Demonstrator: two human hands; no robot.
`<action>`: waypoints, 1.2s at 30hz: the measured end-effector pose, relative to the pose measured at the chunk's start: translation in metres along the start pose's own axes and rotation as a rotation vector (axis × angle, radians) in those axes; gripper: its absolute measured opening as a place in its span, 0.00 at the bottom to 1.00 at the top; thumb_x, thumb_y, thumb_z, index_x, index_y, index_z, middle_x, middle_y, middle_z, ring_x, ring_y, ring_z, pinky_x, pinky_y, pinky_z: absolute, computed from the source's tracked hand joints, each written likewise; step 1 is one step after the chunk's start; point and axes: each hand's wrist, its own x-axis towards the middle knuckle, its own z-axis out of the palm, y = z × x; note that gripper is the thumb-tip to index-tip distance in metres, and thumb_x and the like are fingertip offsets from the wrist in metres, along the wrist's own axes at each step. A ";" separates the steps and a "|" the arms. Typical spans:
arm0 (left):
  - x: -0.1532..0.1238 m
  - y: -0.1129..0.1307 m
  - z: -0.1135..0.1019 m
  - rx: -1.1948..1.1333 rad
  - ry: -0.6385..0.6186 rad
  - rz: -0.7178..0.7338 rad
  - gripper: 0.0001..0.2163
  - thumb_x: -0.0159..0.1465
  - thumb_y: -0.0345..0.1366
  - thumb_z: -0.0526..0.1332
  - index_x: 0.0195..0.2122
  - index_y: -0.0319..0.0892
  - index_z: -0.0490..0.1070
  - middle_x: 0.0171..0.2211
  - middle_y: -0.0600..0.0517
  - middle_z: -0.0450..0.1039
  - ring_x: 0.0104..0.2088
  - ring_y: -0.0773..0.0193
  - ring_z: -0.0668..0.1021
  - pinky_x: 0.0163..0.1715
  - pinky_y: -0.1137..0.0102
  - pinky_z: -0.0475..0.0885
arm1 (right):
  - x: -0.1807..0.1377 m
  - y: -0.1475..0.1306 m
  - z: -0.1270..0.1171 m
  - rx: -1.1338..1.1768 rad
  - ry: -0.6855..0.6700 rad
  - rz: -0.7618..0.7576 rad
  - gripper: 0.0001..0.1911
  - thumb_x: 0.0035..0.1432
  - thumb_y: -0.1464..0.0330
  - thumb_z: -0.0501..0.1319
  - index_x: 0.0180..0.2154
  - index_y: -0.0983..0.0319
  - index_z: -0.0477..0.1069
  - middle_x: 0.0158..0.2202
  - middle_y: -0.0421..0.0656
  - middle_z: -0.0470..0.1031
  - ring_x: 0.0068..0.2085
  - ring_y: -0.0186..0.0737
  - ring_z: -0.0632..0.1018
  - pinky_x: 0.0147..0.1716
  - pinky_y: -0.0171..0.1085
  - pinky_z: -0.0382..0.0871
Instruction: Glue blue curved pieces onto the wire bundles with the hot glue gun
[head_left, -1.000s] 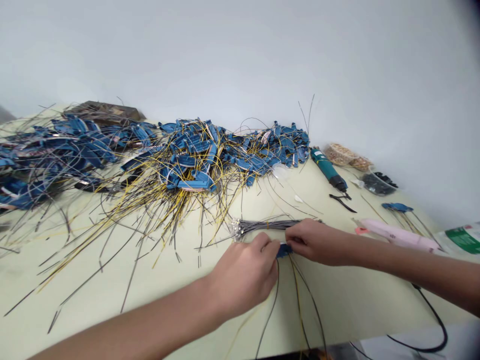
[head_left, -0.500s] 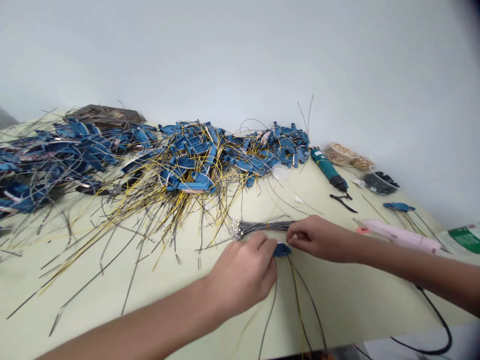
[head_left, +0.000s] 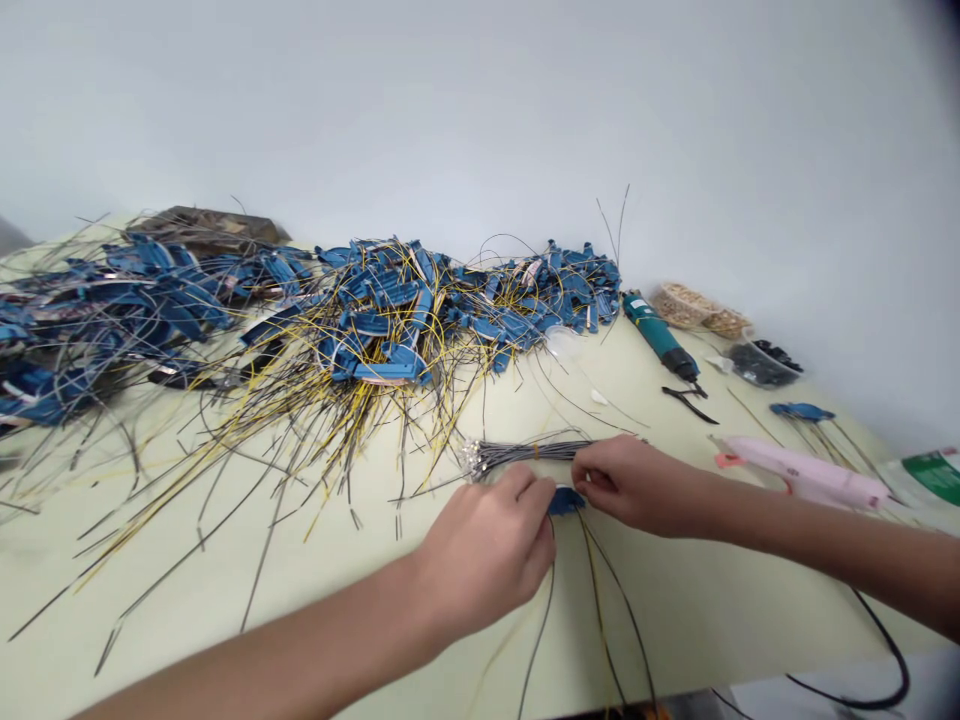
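Observation:
My left hand and my right hand meet near the table's front edge, both pinched on a small blue connector piece between them. Thin black and yellow wires trail from the piece toward me over the table edge. Just behind the hands lies a tied bundle of grey wires with bright tips at its left end.
A big heap of blue connectors with yellow and grey wires fills the back and left of the pale table. At right lie a teal tool, black snips, a pink tool, small tubs and a black cable.
Both hands stay pinched on the blue piece. The right hand has shifted slightly back and forth; the view has barely moved.

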 end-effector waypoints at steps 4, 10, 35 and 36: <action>0.000 0.000 0.000 0.005 -0.010 0.001 0.13 0.65 0.32 0.49 0.48 0.40 0.67 0.39 0.47 0.72 0.32 0.53 0.79 0.27 0.58 0.77 | 0.000 -0.002 0.002 -0.030 0.013 0.003 0.11 0.65 0.63 0.60 0.34 0.64 0.71 0.30 0.38 0.73 0.32 0.33 0.76 0.35 0.38 0.73; 0.000 0.001 -0.001 0.013 -0.018 0.003 0.12 0.65 0.32 0.49 0.46 0.41 0.68 0.38 0.47 0.71 0.30 0.54 0.78 0.25 0.58 0.77 | -0.002 -0.004 0.008 -0.055 0.045 0.023 0.10 0.65 0.63 0.59 0.35 0.64 0.71 0.31 0.38 0.74 0.33 0.34 0.76 0.35 0.38 0.73; -0.002 -0.003 0.002 -0.021 -0.009 0.030 0.14 0.67 0.32 0.47 0.48 0.39 0.68 0.39 0.46 0.71 0.34 0.52 0.78 0.30 0.55 0.79 | -0.002 -0.005 0.012 -0.024 0.090 0.023 0.10 0.65 0.64 0.60 0.36 0.64 0.71 0.31 0.38 0.74 0.32 0.34 0.76 0.35 0.38 0.73; -0.002 -0.004 0.002 -0.024 -0.007 0.031 0.14 0.67 0.32 0.47 0.48 0.39 0.68 0.39 0.45 0.70 0.34 0.52 0.78 0.30 0.55 0.79 | -0.002 -0.005 0.012 -0.022 0.089 0.023 0.10 0.65 0.64 0.60 0.35 0.64 0.71 0.31 0.38 0.74 0.32 0.34 0.76 0.35 0.38 0.73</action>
